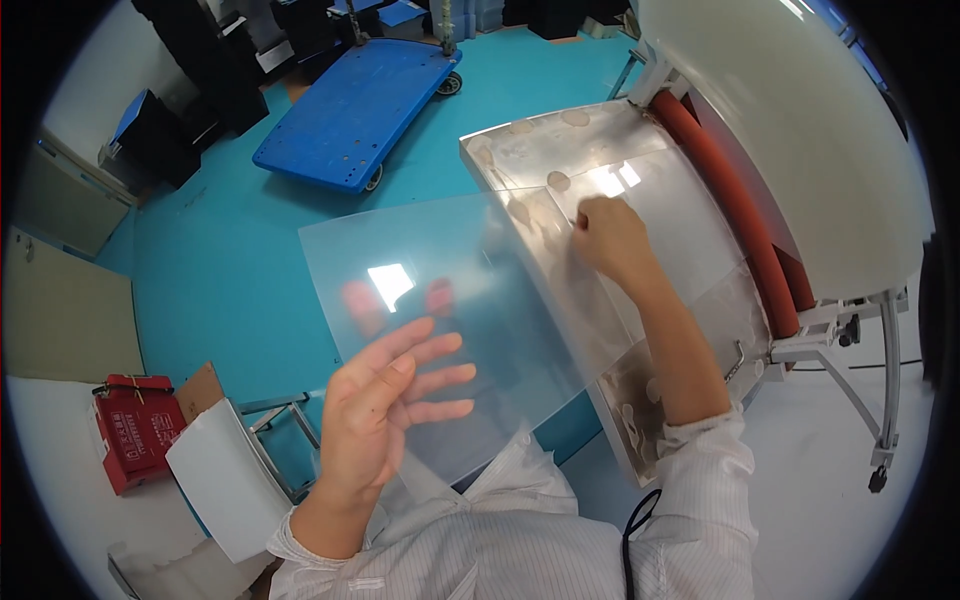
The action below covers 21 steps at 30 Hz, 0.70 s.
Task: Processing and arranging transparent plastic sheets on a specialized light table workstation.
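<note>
My left hand (pixel 385 395) is raised with its fingers spread, over the near left edge of a clear plastic sheet (pixel 470 260). Whether the fingers touch this sheet I cannot tell. The sheet hangs level in front of me, its right side overlapping a shiny metal feed table (pixel 500 150). Above that table my right hand (pixel 612 238) is closed in a fist; what its fingers hold, if anything, is hidden. Under and past the fist, another clear sheet (pixel 680 215) lies on the metal, reaching toward a red roller (pixel 720 200).
A large machine with a pale rounded cover (pixel 800 130) stands on the right. Beyond the sheet, a blue flat trolley (pixel 360 110) sits on the turquoise floor (pixel 220 250). To the lower left are a red box (pixel 138 435) and a white board (pixel 225 480) beside a metal frame (pixel 275 415).
</note>
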### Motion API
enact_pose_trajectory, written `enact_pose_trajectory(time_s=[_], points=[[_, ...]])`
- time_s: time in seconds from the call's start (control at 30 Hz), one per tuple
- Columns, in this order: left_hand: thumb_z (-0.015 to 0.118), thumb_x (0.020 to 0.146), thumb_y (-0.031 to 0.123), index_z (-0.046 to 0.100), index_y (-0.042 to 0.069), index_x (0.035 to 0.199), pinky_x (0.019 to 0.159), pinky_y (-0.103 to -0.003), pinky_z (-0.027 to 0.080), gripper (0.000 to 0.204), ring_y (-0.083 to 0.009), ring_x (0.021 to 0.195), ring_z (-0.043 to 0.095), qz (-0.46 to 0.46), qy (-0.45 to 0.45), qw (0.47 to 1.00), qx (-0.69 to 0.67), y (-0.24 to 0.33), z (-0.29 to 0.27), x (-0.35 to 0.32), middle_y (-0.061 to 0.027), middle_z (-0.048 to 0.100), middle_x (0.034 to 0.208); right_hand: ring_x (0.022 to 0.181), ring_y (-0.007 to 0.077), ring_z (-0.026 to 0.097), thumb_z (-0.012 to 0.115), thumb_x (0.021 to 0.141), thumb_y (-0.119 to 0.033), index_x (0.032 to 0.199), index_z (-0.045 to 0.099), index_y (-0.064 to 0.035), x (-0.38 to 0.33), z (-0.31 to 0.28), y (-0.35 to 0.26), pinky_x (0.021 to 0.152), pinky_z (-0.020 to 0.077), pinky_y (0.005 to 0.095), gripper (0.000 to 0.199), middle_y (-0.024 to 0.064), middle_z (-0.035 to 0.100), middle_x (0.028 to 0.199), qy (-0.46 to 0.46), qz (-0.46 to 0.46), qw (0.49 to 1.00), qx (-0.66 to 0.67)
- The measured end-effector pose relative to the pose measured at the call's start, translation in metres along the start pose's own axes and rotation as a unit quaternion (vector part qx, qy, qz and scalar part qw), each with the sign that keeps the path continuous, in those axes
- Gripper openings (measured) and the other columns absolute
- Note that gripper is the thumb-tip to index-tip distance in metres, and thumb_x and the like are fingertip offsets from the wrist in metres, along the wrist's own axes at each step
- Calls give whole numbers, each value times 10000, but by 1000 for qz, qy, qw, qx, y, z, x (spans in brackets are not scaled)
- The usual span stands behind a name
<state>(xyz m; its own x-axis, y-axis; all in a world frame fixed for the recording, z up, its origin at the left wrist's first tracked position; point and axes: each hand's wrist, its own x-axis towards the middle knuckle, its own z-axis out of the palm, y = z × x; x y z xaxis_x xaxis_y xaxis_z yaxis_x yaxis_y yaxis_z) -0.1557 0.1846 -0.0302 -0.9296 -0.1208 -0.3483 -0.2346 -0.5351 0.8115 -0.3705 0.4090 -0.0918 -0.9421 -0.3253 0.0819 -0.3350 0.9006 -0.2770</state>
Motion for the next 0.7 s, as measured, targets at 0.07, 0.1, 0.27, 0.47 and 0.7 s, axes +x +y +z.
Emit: enact_pose_trajectory(time_s=[0.07, 0.1, 0.27, 0.47, 0.7], points=[[490, 950, 161, 396, -149, 1309, 733, -453, 598, 484, -393, 1004, 639, -9, -12, 1000, -2, -2, -4, 1, -296, 563, 1191, 705, 365, 608, 588, 712, -71, 708, 616, -3, -46, -4, 13, 657, 483, 435, 74, 193, 624, 728, 7, -7, 1000, -25], [494, 956, 174, 397, -136, 1318, 758, -453, 591, 486, -380, 1034, 630, -12, -18, 1000, -5, -2, -6, 0, -283, 555, 1215, 703, 376, 599, 588, 716, -76, 700, 604, 1, -74, -13, 15, 652, 478, 442, 79, 199, 614, 722, 1, -5, 999, -32], [490, 950, 161, 408, -140, 1308, 719, -442, 603, 475, -387, 996, 643, 11, -7, 1000, 3, -11, -8, -1, -291, 568, 1191, 672, 374, 587, 603, 732, -84, 719, 582, 7, -173, -52, 27, 609, 461, 432, 95, 191, 605, 706, -75, 48, 995, -52], [485, 936, 134, 417, -138, 1297, 670, -435, 614, 457, -392, 962, 655, 48, 33, 998, -14, -28, -49, -10, -299, 579, 1164, 563, 126, 522, 628, 824, -104, 793, 591, 11, -142, -51, 19, 543, 415, 279, 125, 55, 554, 621, 36, 86, 969, 230], [487, 935, 131, 411, -127, 1311, 673, -433, 612, 462, -372, 977, 658, 78, 104, 990, -45, -38, -95, -42, -287, 584, 1174, 605, 46, 468, 625, 894, -171, 880, 592, -8, -115, 8, 13, 544, 376, 212, 167, -41, 532, 691, 135, 88, 917, 366]])
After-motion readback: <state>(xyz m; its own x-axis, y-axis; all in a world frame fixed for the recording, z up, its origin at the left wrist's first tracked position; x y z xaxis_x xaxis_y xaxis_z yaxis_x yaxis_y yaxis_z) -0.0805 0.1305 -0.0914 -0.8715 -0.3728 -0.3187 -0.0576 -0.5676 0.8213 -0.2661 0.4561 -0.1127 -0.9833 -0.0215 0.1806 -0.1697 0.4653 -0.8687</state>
